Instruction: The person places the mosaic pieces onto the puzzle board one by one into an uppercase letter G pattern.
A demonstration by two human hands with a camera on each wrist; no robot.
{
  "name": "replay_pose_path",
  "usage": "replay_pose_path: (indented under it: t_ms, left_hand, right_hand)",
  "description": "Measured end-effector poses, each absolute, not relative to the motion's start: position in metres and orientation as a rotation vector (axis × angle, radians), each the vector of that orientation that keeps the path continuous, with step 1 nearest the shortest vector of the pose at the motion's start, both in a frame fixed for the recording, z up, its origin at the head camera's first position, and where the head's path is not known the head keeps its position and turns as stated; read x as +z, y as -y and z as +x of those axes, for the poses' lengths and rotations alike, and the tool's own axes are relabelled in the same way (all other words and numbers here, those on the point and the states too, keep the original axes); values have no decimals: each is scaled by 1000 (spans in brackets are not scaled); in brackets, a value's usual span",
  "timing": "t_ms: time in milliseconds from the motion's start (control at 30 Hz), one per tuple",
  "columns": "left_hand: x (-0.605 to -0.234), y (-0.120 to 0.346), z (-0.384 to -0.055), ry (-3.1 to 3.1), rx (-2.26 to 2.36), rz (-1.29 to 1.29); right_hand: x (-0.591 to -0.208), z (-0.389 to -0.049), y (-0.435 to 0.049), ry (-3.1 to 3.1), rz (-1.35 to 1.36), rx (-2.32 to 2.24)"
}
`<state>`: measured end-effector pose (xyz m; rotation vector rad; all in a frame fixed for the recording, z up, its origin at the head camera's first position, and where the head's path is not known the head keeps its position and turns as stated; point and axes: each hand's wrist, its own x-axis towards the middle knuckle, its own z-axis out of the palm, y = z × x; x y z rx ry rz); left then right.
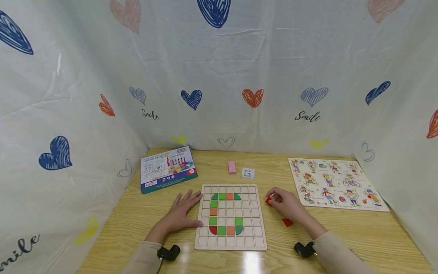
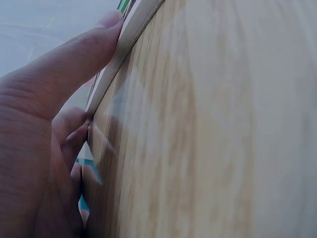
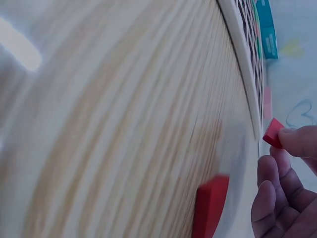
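A wooden grid board [image 1: 256, 241] lies in front of me, with green, orange and red tiles set in some of its squares. My left hand [image 1: 181, 214] rests beside its left edge, fingers spread, thumb and fingertips touching the rim. To the right of the board, my right hand [image 1: 287, 204] pinches a small red tile [image 3: 273, 134] between thumb and finger. The other fingers of that hand are curled loosely. A second red tile [image 1: 287, 222] with a rounded side lies on the table, just below the right hand.
A colourful box [image 1: 169, 169] lies at the back left. Behind the board are a pink block [image 1: 232, 167] and a small pattern card [image 1: 248, 173]. A board with cartoon figures [image 1: 337, 184] lies at the right. A heart-printed curtain [image 1: 219, 125] surrounds the table.
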<state>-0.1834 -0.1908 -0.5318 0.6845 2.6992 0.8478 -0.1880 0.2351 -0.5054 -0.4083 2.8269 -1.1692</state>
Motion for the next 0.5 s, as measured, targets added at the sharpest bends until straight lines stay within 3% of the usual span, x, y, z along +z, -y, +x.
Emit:
replay_pose_path:
  t_ms: [500]
  left_hand:
    - [-531,190,-183,-2707,841,689]
  right_hand:
    - [-501,-184,-180,-2640,-559,-1230]
